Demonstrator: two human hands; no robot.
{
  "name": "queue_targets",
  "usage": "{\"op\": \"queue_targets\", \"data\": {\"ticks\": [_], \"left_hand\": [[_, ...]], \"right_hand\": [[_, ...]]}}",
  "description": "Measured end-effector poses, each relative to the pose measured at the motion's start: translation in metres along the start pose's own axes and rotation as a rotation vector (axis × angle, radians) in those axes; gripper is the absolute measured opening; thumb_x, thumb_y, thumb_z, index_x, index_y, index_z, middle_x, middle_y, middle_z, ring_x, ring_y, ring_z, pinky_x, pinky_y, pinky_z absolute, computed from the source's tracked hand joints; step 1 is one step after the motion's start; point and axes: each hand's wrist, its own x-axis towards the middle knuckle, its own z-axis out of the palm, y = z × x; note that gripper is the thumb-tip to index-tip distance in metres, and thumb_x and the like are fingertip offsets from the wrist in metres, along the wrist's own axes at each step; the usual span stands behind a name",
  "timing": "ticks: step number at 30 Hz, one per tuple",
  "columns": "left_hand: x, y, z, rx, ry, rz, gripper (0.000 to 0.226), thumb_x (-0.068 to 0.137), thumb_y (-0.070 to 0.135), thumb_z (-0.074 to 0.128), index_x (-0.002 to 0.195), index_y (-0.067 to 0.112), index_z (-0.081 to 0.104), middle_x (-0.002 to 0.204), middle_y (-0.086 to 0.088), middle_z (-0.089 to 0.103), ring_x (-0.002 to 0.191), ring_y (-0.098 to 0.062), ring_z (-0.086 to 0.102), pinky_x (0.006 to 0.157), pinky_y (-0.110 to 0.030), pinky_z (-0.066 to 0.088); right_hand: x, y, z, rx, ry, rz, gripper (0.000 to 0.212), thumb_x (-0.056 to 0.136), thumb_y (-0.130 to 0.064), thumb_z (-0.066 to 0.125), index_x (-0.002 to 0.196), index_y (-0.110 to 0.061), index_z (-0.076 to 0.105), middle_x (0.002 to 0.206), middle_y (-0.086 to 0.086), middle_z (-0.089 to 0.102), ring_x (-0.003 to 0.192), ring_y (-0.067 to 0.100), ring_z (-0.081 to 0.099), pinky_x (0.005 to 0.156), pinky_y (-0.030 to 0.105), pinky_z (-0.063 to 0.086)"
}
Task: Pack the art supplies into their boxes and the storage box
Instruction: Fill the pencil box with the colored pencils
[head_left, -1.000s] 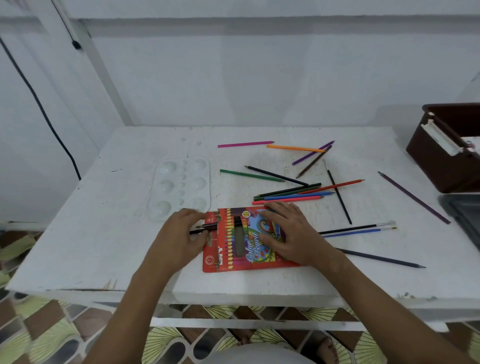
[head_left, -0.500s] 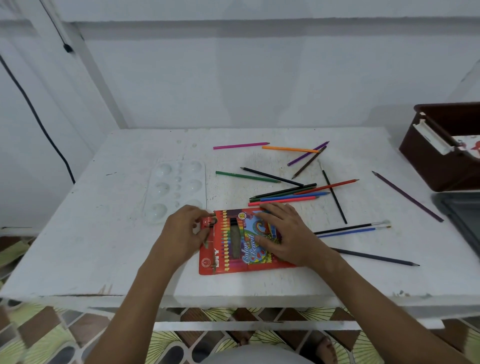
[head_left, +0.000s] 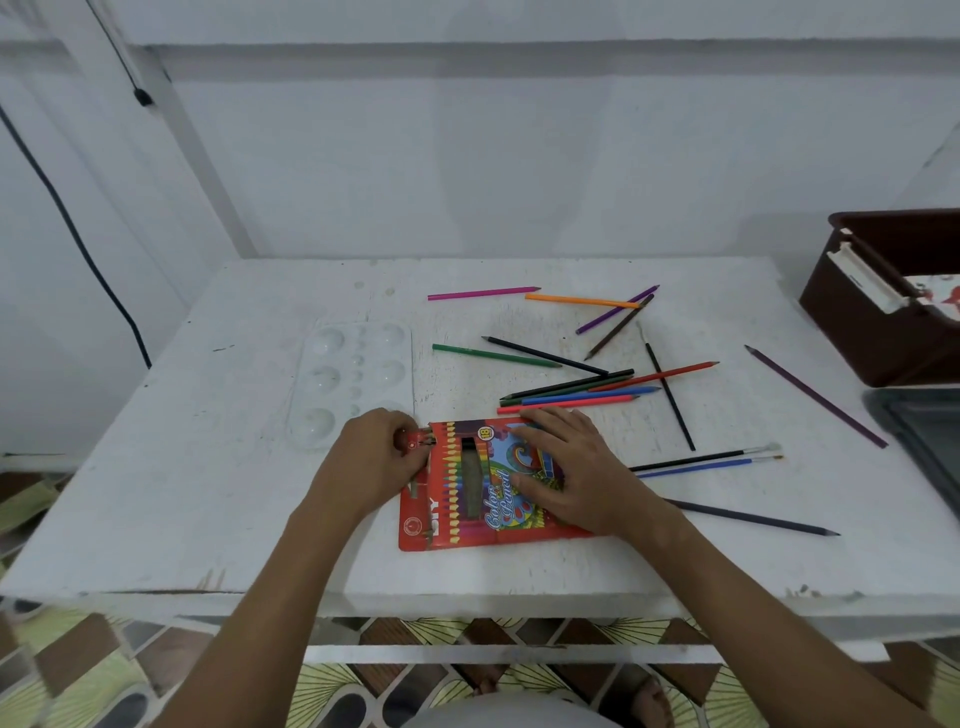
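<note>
At the table's near edge the left hand (head_left: 376, 457) pinches the end flap of the flat red cardboard pencil box (head_left: 470, 488) (contents hidden); the right hand (head_left: 571, 470) presses it with straight fingers; the brown plastic storage box (head_left: 872, 332) is cut off.

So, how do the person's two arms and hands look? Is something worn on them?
Both arms are bare up to where the picture ends: no sleeves show. The left hand and right hand wear no gloves. I see no ring, watch or bracelet on either wrist or on the visible fingers.

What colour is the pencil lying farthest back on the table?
Pink/magenta pencil, clearest in the head view.
</note>
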Motion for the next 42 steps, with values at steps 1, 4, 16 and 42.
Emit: {"op": "queue_targets", "data": {"ticks": [1, 4, 16, 42], "left_hand": [[0.0, 0.0, 0.0, 0.008, -0.004, -0.005, 0.024, 0.086, 0.037, 0.066, 0.092, 0.014, 0.069, 0.081, 0.004, 0.064, 0.072, -0.008, 0.058, 0.063, -0.019, 0.045], [-0.003, 0.003, 0.004, 0.005, -0.029, 0.012, 0.027, 0.091, 0.036, 0.06, 0.103, 0.014, 0.071, 0.086, -0.001, 0.064, 0.076, -0.01, 0.06, 0.066, -0.02, 0.045], [-0.001, 0.007, 0.009, -0.019, -0.026, 0.005, 0.027, 0.092, 0.031, 0.059, 0.106, 0.01, 0.068, 0.084, 0.001, 0.061, 0.071, -0.008, 0.054, 0.06, -0.008, 0.033], [0.131, 0.065, -0.004, 0.469, -0.321, 0.329, 0.024, 0.093, 0.018, 0.056, 0.116, 0.024, 0.058, 0.114, -0.001, 0.059, 0.092, -0.017, 0.056, 0.081, -0.031, 0.049]], "right_hand": [[0.0, 0.0, 0.0, 0.001, 0.0, 0.002, 0.076, 0.081, -0.073, 0.03, 0.14, -0.026, 0.04, 0.151, -0.005, 0.031, 0.142, 0.011, 0.017, 0.118, 0.033, 0.009], [0.0, -0.001, -0.001, 0.003, -0.002, 0.005, 0.078, 0.08, -0.074, 0.028, 0.141, -0.026, 0.041, 0.151, -0.005, 0.031, 0.142, 0.01, 0.017, 0.117, 0.029, 0.006], [0.0, 0.001, 0.001, 0.004, 0.009, 0.002, 0.075, 0.082, -0.073, 0.029, 0.14, -0.026, 0.041, 0.151, -0.004, 0.032, 0.142, 0.01, 0.018, 0.118, 0.034, 0.01], [-0.001, 0.003, 0.002, -0.003, 0.026, 0.007, 0.068, 0.083, -0.067, 0.04, 0.139, -0.028, 0.041, 0.151, -0.005, 0.032, 0.142, 0.01, 0.017, 0.119, 0.035, 0.011]]}}
